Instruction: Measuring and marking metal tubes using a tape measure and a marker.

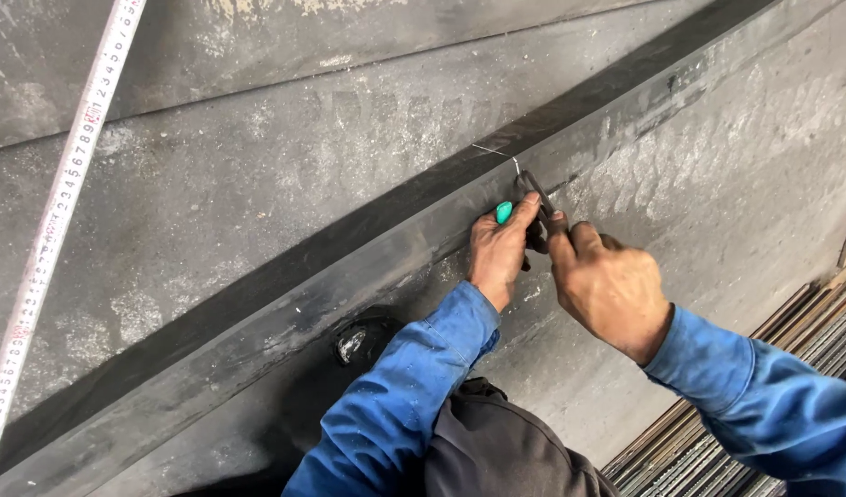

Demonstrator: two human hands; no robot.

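A long dark steel bar (285,276) lies diagonally across the concrete floor. My left hand (496,253) presses on the bar's side and holds a small green-tipped marker (504,213). My right hand (607,285) is shut on a small dark metal square (533,189) set against the bar's top edge. A thin white scribed line (492,150) crosses the bar just above the square. Both arms wear blue sleeves.
A white measuring tape (59,207) runs along the floor at the left. A stack of steel rods or strips (791,368) lies at the lower right. A dark shoe (358,342) shows beneath my left arm, close to the bar.
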